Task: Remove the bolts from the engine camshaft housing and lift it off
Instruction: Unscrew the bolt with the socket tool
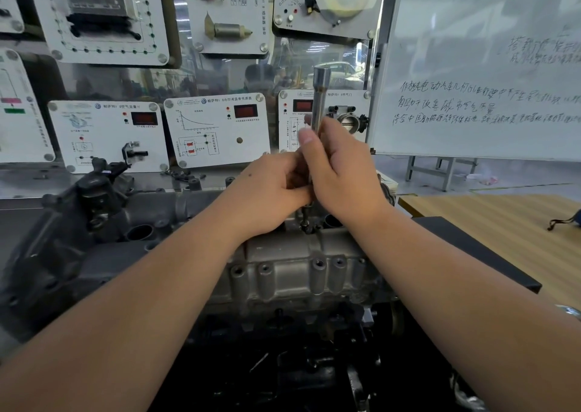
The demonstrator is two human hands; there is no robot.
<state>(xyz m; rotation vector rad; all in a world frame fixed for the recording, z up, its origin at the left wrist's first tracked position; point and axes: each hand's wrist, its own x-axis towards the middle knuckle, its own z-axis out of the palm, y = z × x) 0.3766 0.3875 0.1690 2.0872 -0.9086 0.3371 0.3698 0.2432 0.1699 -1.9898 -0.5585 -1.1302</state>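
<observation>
Training boards (217,128) with printed diagrams, red displays and mounted car parts are lining the clear wall behind the engine (283,273), and a whiteboard (481,65) covered in handwriting is standing to the right of them. Beyond the engine's right end a light wooden tabletop (490,213) is showing, with a dark flat slab (478,251) lying across its near edge and a small dark strap (562,221) sitting on the wood farther right. A grey floor and the legs of a stand are showing under the whiteboard.

Filling the middle of the view, the engine is sitting low in front of the person, and the grey camshaft housing (292,263) is lying along its top, with open bolt holes along its near flank and dark round openings on its upper face. At the engine's left end, black fittings and connectors are sticking up.

Above the middle of the housing, both hands are working close together. The right hand (342,175) is gripping a long steel socket tool (320,97) that is standing nearly upright, its top rising in front of the boards. The left hand (270,191) is curling its fingers around the tool's lower part, touching the right hand. Below the hands, a thin bolt (305,218) is poking down toward the housing top; whether it is seated there I cannot tell.
</observation>
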